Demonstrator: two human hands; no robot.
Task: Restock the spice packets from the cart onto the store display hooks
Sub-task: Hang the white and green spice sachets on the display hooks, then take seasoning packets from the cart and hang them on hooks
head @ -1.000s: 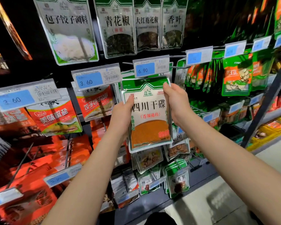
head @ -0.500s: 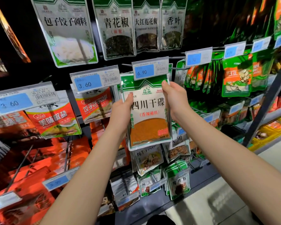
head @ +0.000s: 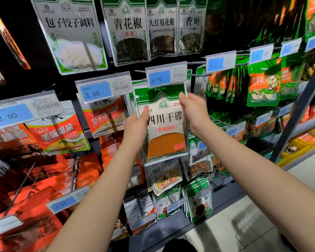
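- Up on the middle row of the hook display, head view: a Sichuan dry-dip spice packet, green and white with orange powder showing in its lower window, is held upright right under the 6.90 price tag; its top edge sits behind the tag, so I can't tell whether it's on the hook
- left hand pinches the packet's left edge about halfway up; thumb flat on the front, other fingers round the back and out of sight
- right hand grips the upper right corner; thumb on the front near the top, fingers wrapped behind
- edges of more green-and-white packets show just behind the held one
- just left, a 3.60 price tag hangs over a red dumpling seasoning packet; above, a green peppercorn packet and a bay leaf packet hang in a row
- below the held one there's a stew seasoning packet; off right, green sachets and a yellow crate on the low shelf
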